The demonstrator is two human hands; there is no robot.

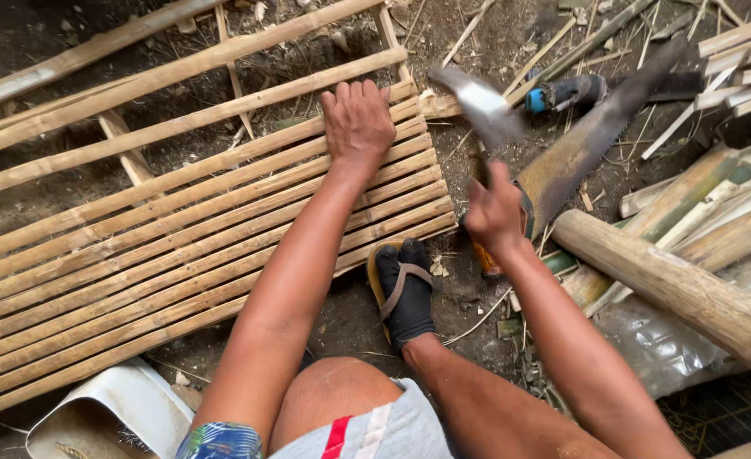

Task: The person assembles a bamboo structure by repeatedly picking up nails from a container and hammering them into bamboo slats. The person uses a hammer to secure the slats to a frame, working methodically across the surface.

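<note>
A panel of split bamboo slats (163, 255) lies flat on the dirt in front of me. My left hand (357, 123) rests palm down on its far right end, fingers spread over the slats. My right hand (494, 212) grips the handle of a hammer (482, 106), whose blurred metal head is raised above the panel's right edge. A rusty hand saw (583, 149) lies on the ground just right of that hand.
My sandalled foot (405, 293) sits by the panel's near right corner. A thick round log (681, 289) and split bamboo pieces (732, 204) lie at the right. A blue-handled tool (562, 92) is farther back. A white container (112, 412) stands at bottom left.
</note>
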